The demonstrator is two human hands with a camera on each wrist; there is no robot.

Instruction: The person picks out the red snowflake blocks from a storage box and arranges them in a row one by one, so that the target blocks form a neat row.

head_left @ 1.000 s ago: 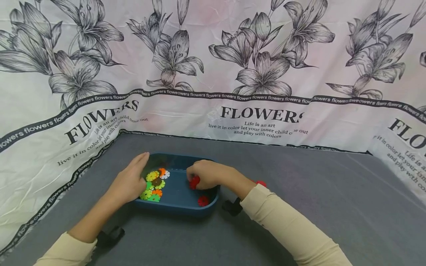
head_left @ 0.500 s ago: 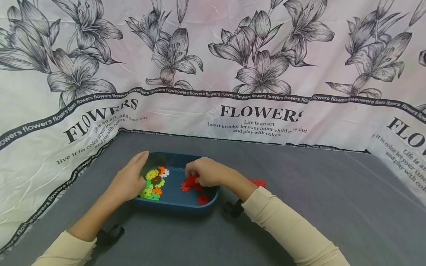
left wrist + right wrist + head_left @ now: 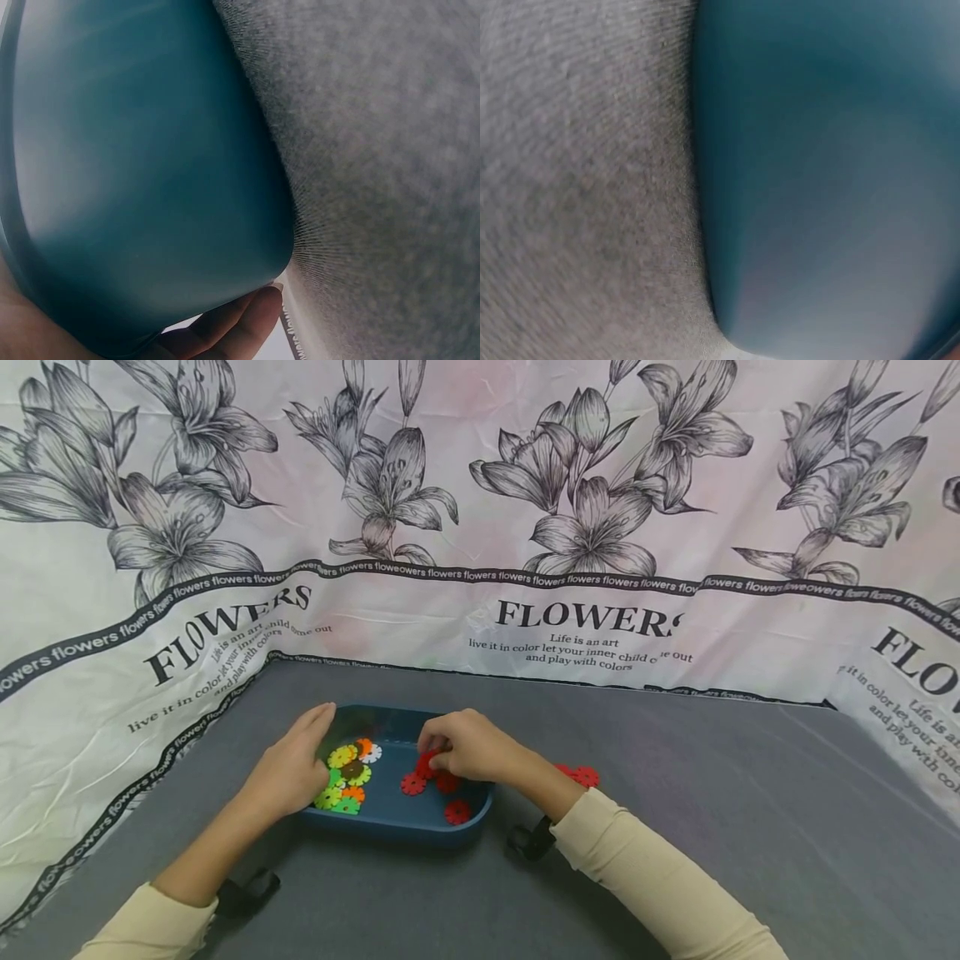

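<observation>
A dark blue plastic tray (image 3: 397, 837) stands on the grey cloth. My left hand (image 3: 288, 768) grips its left end, thumb over the rim and fingers along the outer wall; the left wrist view shows the fingertips (image 3: 259, 319) against that wall. Inside the tray's right half, my right hand (image 3: 472, 747) pinches a red notched plastic disc (image 3: 427, 766). Just below it lie more red discs (image 3: 412, 783), and another red disc (image 3: 457, 812) sits in the near right corner. Yellow, green, orange and white discs (image 3: 347, 777) are heaped at the left end.
Right of the tray, behind the right wrist, a few red discs (image 3: 587, 776) lie on the grey cloth (image 3: 712, 793). A flower-printed curtain (image 3: 585, 527) hangs along the back and sides. The tray's outer wall (image 3: 817, 187) fills much of the right wrist view.
Red discs have come into view under the right hand and spread a little to the left. The right hand has risen slightly. The left hand keeps its place on the tray.
</observation>
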